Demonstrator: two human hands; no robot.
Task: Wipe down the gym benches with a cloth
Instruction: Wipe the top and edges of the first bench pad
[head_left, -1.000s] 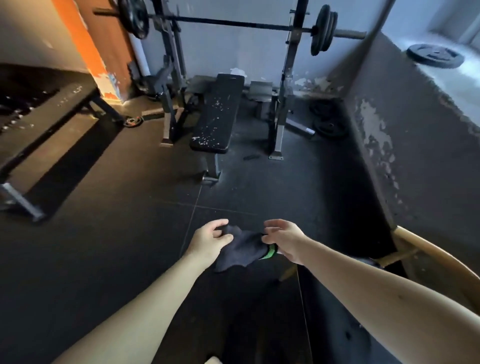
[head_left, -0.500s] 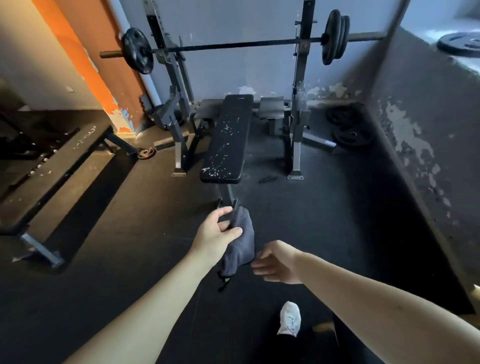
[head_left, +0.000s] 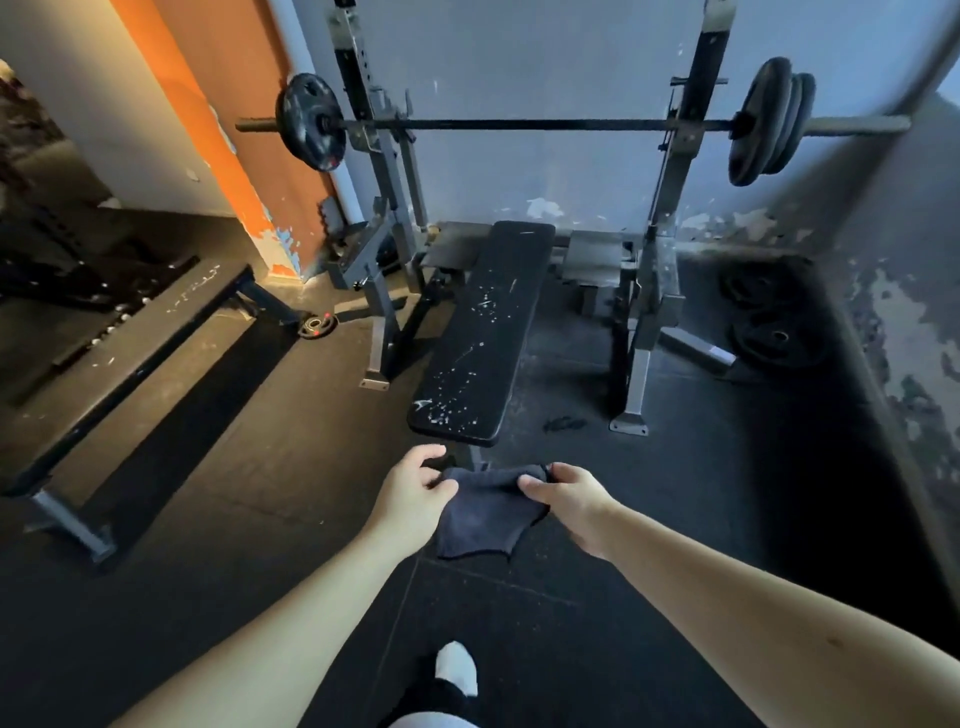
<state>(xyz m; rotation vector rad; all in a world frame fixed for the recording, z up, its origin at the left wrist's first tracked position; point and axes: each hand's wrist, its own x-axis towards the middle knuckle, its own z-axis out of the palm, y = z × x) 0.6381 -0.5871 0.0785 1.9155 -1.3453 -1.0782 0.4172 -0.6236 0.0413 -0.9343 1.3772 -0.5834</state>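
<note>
A dark cloth (head_left: 485, 512) hangs stretched between my two hands, just short of the near end of the bench. My left hand (head_left: 413, 493) pinches its left top corner and my right hand (head_left: 571, 496) pinches its right top corner. Ahead stands a black flat bench (head_left: 480, 332), its pad speckled with white marks, under a racked barbell (head_left: 519, 124). A second black bench (head_left: 130, 353) runs along the left side of the floor.
The rack's uprights (head_left: 654, 291) flank the bench. Weight plates (head_left: 774, 332) lie on the floor at the right by a peeling grey wall. A small plate (head_left: 317, 326) lies near the orange pillar (head_left: 223, 135). My white shoe (head_left: 457, 667) shows below on the dark rubber floor.
I have stepped closer to the speckled bench. My right hand, free half a second ago, has taken the cloth's right corner again, and the cloth is now spread between both hands.
</note>
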